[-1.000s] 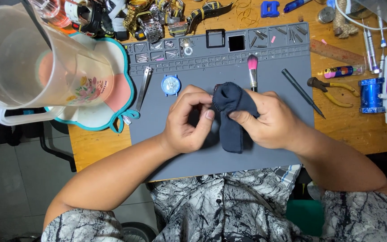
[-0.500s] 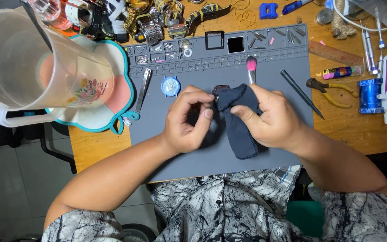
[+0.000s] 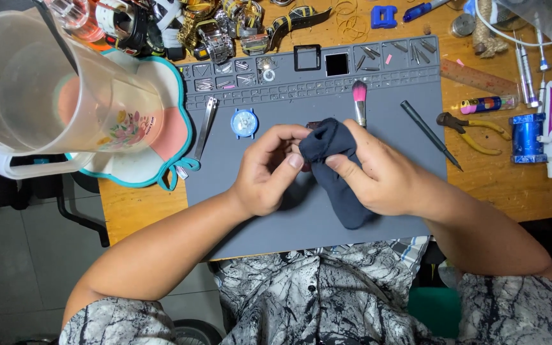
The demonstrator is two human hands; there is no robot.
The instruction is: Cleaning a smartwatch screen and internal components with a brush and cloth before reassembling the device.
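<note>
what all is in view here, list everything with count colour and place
cloth: 1, dark navy, mid mat, held in both hands
small dark item: 1, peeks out at the cloth's top, kind unclear
work mat: 1, grey, on the wooden desk
watch case: 1, blue, mat left of the hands
brush: 1, pink tip, mat above the cloth
tweezers: 1, metal, mat's left edge
probe: 1, black, mat right
pliers: 1, yellow handles, desk right
jug: 1, clear plastic, top left
watches: several, mixed colours, top of desk
left hand: pinching near the cloth's top
right hand: grip on the cloth
</note>
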